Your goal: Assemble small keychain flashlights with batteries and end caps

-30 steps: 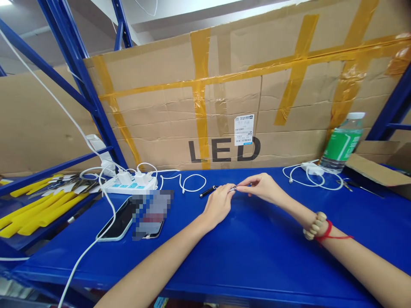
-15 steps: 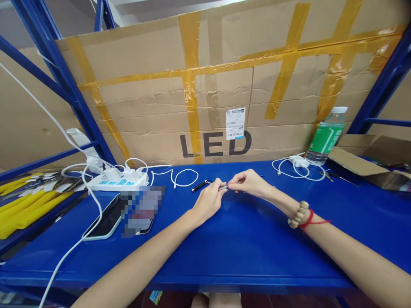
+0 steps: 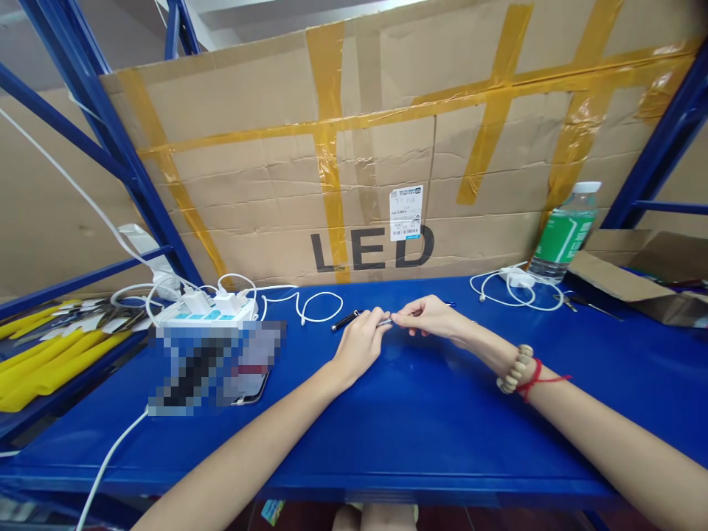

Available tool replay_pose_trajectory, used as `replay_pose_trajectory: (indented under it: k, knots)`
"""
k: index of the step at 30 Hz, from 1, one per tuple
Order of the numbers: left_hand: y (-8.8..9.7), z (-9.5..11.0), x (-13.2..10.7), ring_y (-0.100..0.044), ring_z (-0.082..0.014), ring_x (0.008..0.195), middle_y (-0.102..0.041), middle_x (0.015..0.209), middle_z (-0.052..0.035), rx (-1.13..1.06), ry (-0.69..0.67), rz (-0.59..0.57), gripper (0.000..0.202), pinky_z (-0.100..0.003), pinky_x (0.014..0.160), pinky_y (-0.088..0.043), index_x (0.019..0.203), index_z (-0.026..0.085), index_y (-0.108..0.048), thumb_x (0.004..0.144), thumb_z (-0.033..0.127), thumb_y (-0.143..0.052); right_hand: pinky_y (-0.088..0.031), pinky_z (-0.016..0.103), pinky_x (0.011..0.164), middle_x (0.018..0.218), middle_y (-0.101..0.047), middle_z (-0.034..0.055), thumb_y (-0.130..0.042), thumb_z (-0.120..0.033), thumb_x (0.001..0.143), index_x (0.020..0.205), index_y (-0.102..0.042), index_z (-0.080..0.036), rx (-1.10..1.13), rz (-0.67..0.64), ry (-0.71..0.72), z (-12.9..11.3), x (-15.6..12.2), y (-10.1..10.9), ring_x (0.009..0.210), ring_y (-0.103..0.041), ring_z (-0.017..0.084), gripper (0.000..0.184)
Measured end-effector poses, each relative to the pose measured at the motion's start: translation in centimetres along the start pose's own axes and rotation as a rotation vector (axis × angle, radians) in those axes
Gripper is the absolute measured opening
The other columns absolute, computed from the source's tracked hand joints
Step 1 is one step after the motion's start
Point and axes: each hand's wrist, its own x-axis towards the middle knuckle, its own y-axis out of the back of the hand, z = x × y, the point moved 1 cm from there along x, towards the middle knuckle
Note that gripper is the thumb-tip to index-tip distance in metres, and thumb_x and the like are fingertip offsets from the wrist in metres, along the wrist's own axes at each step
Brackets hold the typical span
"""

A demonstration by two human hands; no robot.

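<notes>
Above the middle of the blue shelf, my left hand (image 3: 362,341) is closed, with thumb and finger pinching a slim, silvery pen-like piece (image 3: 386,321). My right hand (image 3: 428,317) is also closed, its fingertips pinched at the right end of that same piece. The fingers cover most of it, so its exact kind cannot be made out. Just left of my left hand lies a short black tube with a shiny end (image 3: 346,320), partly hidden by the knuckles. A small blue tip (image 3: 450,304) shows behind my right hand.
On the left are a white power strip (image 3: 188,318) with plugs and cables, and two phones, largely blurred out. At the back right stand a coiled white cable (image 3: 517,279), a water bottle (image 3: 565,234) and an open cardboard box (image 3: 619,284). A large carton (image 3: 265,184) forms the back.
Both hands stay almost in place, still pinching the small silvery piece. The view has shifted very slightly.
</notes>
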Motion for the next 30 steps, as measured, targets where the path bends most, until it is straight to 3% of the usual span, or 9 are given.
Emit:
replay_pose_trajectory:
  k: [6, 13, 30]
  knots:
    - [0.19, 0.36, 0.10, -0.060, -0.0188, 0.085, -0.063, 0.090, -0.0057, 0.018, 0.042, 0.001, 0.006, -0.030, 0.076, -0.048, 0.087, 0.019, -0.049, 0.086, 0.014, -0.045, -0.032, 0.017, 0.042, 0.052, -0.054, -0.0003, -0.070, -0.050, 0.059, 0.066, -0.068, -0.014, 0.049, 0.012, -0.058, -0.63, -0.22, 0.06, 0.053, -0.048, 0.008, 0.036]
    - [0.18, 0.40, 0.18, -0.058, -0.0187, 0.092, -0.063, 0.099, -0.0044, 0.047, 0.055, -0.021, 0.024, -0.032, 0.083, -0.046, 0.109, 0.022, -0.050, 0.087, 0.015, -0.044, -0.032, 0.017, 0.043, 0.054, -0.055, -0.0014, -0.072, -0.046, 0.057, 0.062, -0.066, -0.015, 0.042, 0.001, -0.036, -0.21, -0.02, 0.30, 0.054, -0.049, 0.008, 0.032]
    - [0.25, 0.83, 0.42, -0.057, -0.0189, 0.089, -0.064, 0.100, -0.0043, -0.003, 0.057, -0.023, 0.021, -0.033, 0.082, -0.045, 0.106, 0.020, -0.053, 0.089, 0.017, -0.040, -0.033, 0.018, 0.046, 0.059, -0.056, -0.0006, -0.068, -0.055, 0.058, 0.062, -0.064, -0.015, 0.093, -0.028, -0.023, -0.23, 0.11, 0.76, 0.056, -0.049, 0.008, 0.041]
